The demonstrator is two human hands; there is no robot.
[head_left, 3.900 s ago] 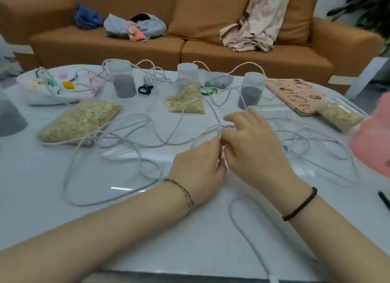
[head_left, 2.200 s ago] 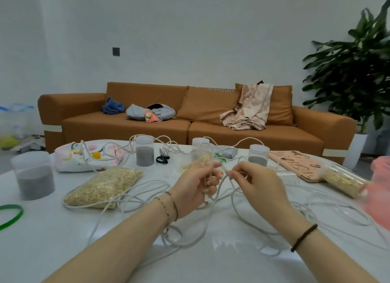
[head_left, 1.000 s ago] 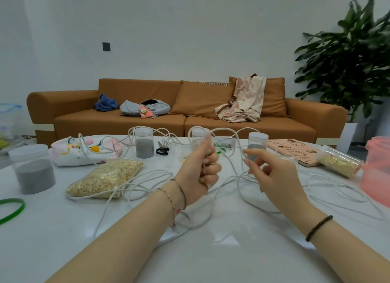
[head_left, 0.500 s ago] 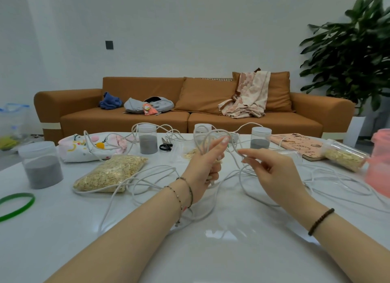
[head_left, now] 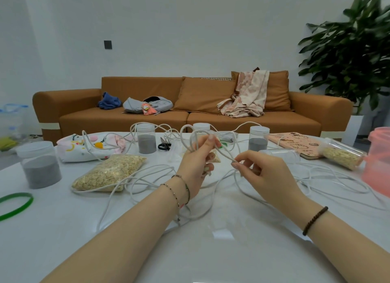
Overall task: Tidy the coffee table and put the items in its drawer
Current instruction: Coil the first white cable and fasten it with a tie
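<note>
I am holding my left hand up over the middle of the tabletop, fingers curled around a few loops of the white cord. The loops are standing upright out of my fist, their rounded tops pointing up and slightly away from me, toward the sofa. My thumb is pressing against the loops near their top.

I am pinching one strand of the cord with my right hand, between thumb and forefinger, with the other fingers loosely spread. That strand is running in a short slant from my left fist down to the right pinch, its long axis going left to right and a little toward me.

The rest of the cord is lying loose over the tabletop in wide tangled curves. One run is trailing to the left past the oat bag, another is sweeping right toward the pink tub, and more is arching up at the far side around the jars of grey sand.

A larger grey jar is standing at the left, with a green ring lying flat near the left edge. Scissors are lying just right of the middle jar. A white pouch is resting behind the oat bag. On the right, a pink notebook is lying flat, and a clear tube of oats is lying on its side, its long axis slanting from far left to near right.
</note>
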